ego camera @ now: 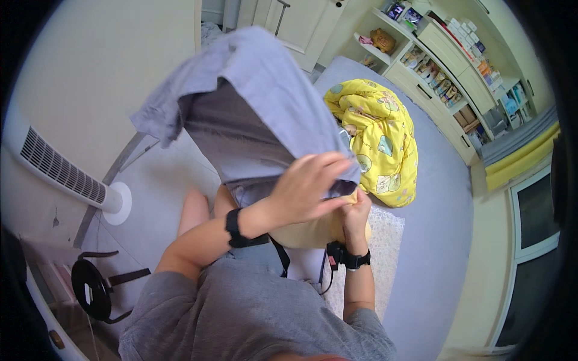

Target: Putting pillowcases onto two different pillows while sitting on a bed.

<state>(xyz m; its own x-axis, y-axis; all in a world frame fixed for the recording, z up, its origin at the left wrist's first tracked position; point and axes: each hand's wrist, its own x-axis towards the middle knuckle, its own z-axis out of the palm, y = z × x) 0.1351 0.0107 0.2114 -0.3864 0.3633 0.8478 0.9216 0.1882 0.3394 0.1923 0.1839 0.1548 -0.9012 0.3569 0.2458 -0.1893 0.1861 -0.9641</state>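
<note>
A large lavender-grey cloth (275, 99) with a gaping fold, perhaps a pillowcase, hangs raised in front of me. My left hand (302, 189) lies across its near end, blurred, with the thumb apart from the fingers; whether it grips the cloth cannot be told. Close beside that thumb, my right hand (356, 212) pinches a corner of a pale yellow pillow-like piece (311, 232) at the cloth's near edge. The rest of this piece lies over my lap, partly hidden by my left forearm. Both wrists wear black straps.
A crumpled yellow printed quilt (384, 140) lies on the bed (433, 234) to the right, near a pale patterned mat (388, 243). On the left stand a white tower fan (67, 169) and a black round-topped item with legs (91, 289). Shelves (433, 67) line the far right.
</note>
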